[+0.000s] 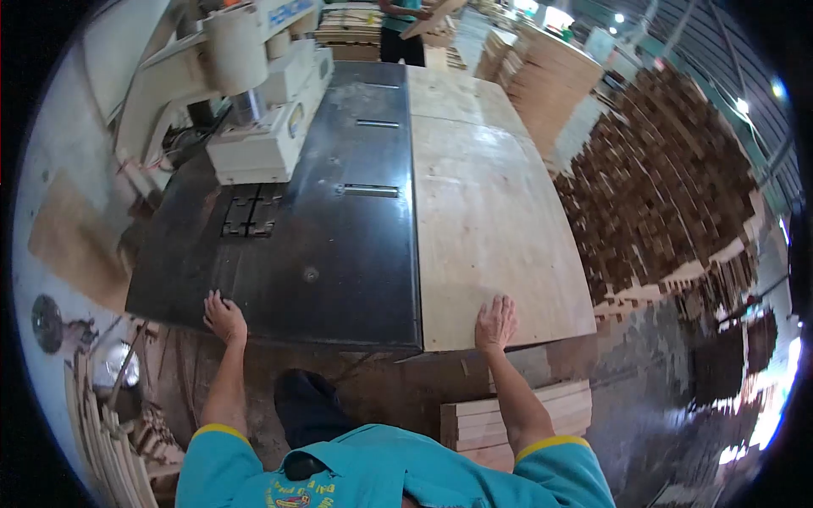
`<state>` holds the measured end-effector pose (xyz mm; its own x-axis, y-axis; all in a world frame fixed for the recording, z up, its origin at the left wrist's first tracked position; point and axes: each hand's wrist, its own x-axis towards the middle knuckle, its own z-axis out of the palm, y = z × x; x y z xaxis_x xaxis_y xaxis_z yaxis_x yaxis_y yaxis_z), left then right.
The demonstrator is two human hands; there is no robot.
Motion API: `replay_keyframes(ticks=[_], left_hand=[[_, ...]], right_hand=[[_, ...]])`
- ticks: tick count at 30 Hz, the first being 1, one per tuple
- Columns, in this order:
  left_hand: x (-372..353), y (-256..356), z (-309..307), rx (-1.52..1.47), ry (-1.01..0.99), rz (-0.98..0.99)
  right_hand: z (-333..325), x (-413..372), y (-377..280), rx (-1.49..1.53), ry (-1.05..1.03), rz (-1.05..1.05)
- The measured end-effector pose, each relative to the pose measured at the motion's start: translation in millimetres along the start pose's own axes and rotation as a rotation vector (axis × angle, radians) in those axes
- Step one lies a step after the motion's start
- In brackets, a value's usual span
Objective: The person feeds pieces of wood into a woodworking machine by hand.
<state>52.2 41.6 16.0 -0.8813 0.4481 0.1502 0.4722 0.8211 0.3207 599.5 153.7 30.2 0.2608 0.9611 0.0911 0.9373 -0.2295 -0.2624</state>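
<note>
My left hand [224, 319] rests at the front left edge of a dark metal machine table [356, 262], fingers apart and holding nothing. Flat on the near end of a pale plywood panel [495, 212] lies my right hand [495, 323], with its fingers stretched forward. The panel adjoins the metal table's right side. Over the table's left part reaches a cream-coloured machine head [258, 148]. A square slotted opening [251, 212] shows in the metal surface just in front of it.
Stacked wood pieces [660, 178] rise to the right, behind them taller board stacks [542, 80]. Light planks [517, 419] lie low by my right arm. A person [402, 30] holding a board stands beyond the far end. Wood strips [106, 440] lean at lower left.
</note>
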Motion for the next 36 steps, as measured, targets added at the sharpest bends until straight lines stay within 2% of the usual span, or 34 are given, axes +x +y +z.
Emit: replay_keyframes(ticks=[6, 12, 24, 36], left_hand=[[-1.4, -1.0, 2.0, -0.042, 0.032, 0.044], [-2.5, 1.0, -5.6, -0.030, -0.033, 0.026], [0.6, -6.5, 11.2, -0.052, 0.084, 0.073], [2.9, -8.8, 12.3, -0.039, 0.074, 0.073]], right_hand=[[1.7, 1.2, -0.6, -0.055, 0.012, 0.034], [4.1, 1.5, 0.7, -0.018, -0.003, 0.033], [6.0, 2.0, 3.1, -0.083, 0.020, -0.009], [4.7, 0.6, 0.4, -0.082, 0.019, 0.032]])
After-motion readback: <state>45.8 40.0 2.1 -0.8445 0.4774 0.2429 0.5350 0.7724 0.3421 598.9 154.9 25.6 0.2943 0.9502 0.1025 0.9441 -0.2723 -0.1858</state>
